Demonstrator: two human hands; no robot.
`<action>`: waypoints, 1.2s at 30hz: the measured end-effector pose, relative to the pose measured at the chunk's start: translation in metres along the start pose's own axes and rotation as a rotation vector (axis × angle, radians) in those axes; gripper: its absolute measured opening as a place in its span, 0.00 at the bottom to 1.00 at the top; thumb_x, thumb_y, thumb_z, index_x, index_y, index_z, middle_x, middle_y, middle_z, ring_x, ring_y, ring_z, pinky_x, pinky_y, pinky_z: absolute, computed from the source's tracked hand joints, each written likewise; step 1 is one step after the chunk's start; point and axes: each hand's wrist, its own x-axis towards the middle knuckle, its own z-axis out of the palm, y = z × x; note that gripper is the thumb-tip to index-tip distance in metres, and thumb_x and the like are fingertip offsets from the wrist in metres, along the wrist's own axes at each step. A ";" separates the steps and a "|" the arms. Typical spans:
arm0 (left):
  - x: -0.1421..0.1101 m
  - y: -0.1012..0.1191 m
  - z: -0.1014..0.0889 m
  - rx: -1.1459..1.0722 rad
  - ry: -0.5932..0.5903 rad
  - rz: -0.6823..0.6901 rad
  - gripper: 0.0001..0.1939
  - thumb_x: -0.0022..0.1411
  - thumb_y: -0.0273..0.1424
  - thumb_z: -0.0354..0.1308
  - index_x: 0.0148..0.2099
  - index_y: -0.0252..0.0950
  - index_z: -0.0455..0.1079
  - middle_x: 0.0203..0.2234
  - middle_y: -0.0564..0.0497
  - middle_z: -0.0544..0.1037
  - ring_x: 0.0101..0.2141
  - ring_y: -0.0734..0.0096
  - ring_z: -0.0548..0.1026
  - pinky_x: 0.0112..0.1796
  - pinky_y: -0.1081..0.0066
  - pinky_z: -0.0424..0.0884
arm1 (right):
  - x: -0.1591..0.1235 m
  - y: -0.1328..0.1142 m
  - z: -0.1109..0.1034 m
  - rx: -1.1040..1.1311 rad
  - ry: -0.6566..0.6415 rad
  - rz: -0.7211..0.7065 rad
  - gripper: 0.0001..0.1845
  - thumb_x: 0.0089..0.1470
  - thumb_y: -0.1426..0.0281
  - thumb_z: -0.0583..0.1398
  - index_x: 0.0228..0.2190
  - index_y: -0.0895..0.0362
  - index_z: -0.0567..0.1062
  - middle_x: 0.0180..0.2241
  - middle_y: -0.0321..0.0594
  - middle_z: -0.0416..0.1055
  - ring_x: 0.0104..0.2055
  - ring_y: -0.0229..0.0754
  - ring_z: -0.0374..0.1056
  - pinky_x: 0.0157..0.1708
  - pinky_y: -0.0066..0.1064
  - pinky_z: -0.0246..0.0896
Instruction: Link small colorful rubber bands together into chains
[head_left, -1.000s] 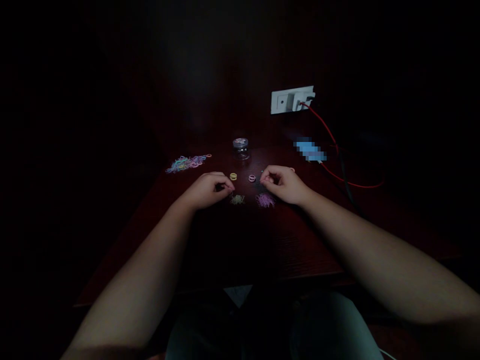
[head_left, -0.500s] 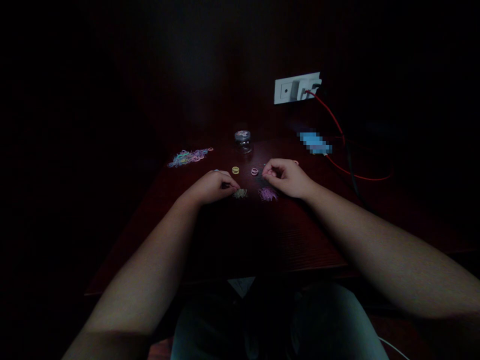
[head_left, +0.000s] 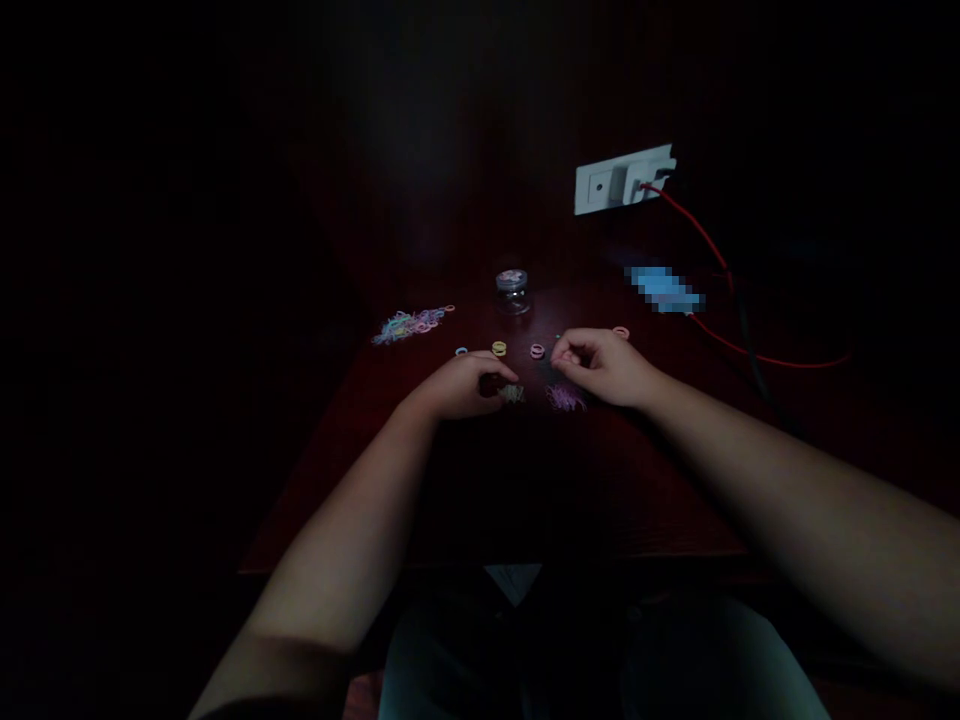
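Note:
My left hand (head_left: 469, 387) is at the left edge of a small pile of yellowish elastic bands (head_left: 511, 394), its thumb and forefinger apart with nothing visible between them. My right hand (head_left: 604, 365) has its fingertips pinched together just above a pile of purple elastic bands (head_left: 565, 397); anything held there is too small or hidden to see. Beyond my hands lie a yellow hair tie stack (head_left: 499, 349) and a pink hair tie stack (head_left: 538, 352). A blue hair tie (head_left: 461, 351) shows behind my left hand, and an orange hair tie (head_left: 621, 332) behind my right.
A mixed heap of colourful bands (head_left: 411, 325) lies at the back left of the dark table (head_left: 480, 500). Behind the stacks stands a clear lidded jar (head_left: 512, 292). On the right, a red cable (head_left: 795, 363) links a blurred blue object (head_left: 665, 289) to the wall socket (head_left: 624, 180).
My left thumb and forefinger have parted beside the yellowish pile. The right hand stays pinched in about the same place. The whole view has shifted, so everything appears farther right.

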 end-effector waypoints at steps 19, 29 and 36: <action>-0.014 -0.054 -0.005 0.082 0.522 -0.614 0.11 0.59 0.34 0.53 0.40 0.39 0.76 0.34 0.51 0.80 0.33 0.70 0.76 0.39 0.72 0.69 | 0.002 0.011 -0.003 0.022 0.041 0.068 0.09 0.50 0.64 0.58 0.27 0.58 0.72 0.21 0.35 0.63 0.24 0.35 0.57 0.24 0.27 0.53; -0.014 -0.103 0.000 0.276 0.510 -0.942 0.14 0.55 0.38 0.56 0.44 0.43 0.74 0.46 0.46 0.76 0.50 0.52 0.70 0.50 0.57 0.65 | 0.001 0.010 0.001 0.070 0.013 0.086 0.10 0.52 0.64 0.58 0.26 0.58 0.70 0.21 0.34 0.61 0.24 0.34 0.55 0.23 0.27 0.52; 0.000 -0.116 -0.003 0.432 0.388 -0.905 0.29 0.58 0.44 0.51 0.60 0.37 0.64 0.61 0.44 0.62 0.58 0.49 0.61 0.55 0.55 0.61 | 0.001 0.010 -0.002 0.024 0.025 0.076 0.09 0.52 0.65 0.58 0.27 0.58 0.71 0.22 0.34 0.62 0.24 0.34 0.57 0.24 0.27 0.53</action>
